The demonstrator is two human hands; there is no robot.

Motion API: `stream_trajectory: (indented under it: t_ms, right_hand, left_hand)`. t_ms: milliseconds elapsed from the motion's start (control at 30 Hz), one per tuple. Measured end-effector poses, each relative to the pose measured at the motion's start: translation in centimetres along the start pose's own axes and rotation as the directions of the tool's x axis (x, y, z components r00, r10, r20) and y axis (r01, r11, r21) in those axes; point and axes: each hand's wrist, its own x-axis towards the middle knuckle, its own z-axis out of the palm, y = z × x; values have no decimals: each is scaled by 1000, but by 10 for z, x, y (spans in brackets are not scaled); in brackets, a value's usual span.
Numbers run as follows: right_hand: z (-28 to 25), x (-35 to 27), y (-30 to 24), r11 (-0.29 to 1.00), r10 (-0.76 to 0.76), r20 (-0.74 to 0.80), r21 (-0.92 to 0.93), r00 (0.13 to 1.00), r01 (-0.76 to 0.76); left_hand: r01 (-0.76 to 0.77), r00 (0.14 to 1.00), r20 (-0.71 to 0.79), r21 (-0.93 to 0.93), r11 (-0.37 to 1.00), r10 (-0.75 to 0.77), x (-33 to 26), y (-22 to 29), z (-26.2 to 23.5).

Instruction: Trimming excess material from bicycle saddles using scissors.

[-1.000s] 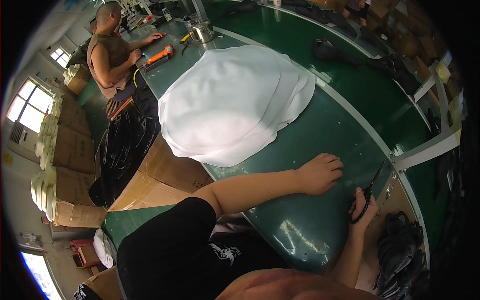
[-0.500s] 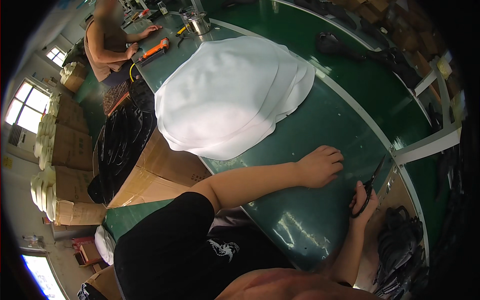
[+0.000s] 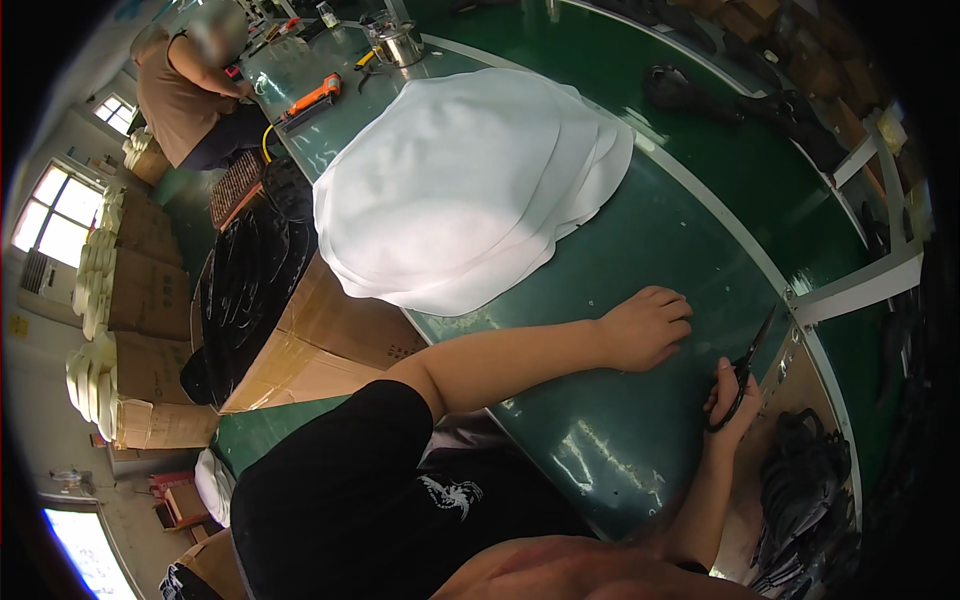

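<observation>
My left hand (image 3: 648, 328) rests palm down on the green tabletop (image 3: 690, 250), its fingers loosely bent and slightly apart, with nothing seen in them. To its right, at the table's edge, my right hand (image 3: 733, 402) is closed around the handles of black scissors (image 3: 745, 372). Their blades point up and away, and look closed together. A stack of white, rounded sheets (image 3: 440, 190) lies on the table beyond my left forearm. Neither hand touches it.
Left of the table stands a cardboard box (image 3: 310, 340) topped with black pieces (image 3: 250, 290). An orange tool (image 3: 318, 92) and a metal pot (image 3: 398, 45) lie farther along. A co-worker (image 3: 190, 95) is at the far left. Black parts (image 3: 805, 480) hang at right.
The co-worker has turned and leaned to the left, drawing the arms back from the tabletop. My hands and the scissors hold nearly the same place; the view has shifted slightly.
</observation>
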Motion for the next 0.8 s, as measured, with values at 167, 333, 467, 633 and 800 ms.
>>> stream_trajectory:
  t_ms: [167, 333, 467, 633, 800]
  right_hand:
    - [3, -3, -3, 1000, 7, 9, 3, 1000, -7]
    - [2, -5, -4, 1000, 13, -5, 0, 1000, -13]
    - [1, -2, -1, 998, 60, -23, -8, 998, -60]
    - [3, -4, -11, 998, 46, 19, 30, 999, -46]
    - [-2, -2, -7, 998, 66, 9, 14, 998, -66]
  left_hand:
    - [-3, 1000, -2, 14, 1000, 3, -2, 0, -1]
    - [-16, 1000, 5, 35, 999, 16, -1, 1, -4]
    - [-27, 999, 41, 4, 1000, 27, 1, 1, -6]
    - [-18, 1000, 10, 5, 1000, 18, 3, 0, -8]
    - [-22, 1000, 22, 4, 1000, 22, 7, 4, -5]
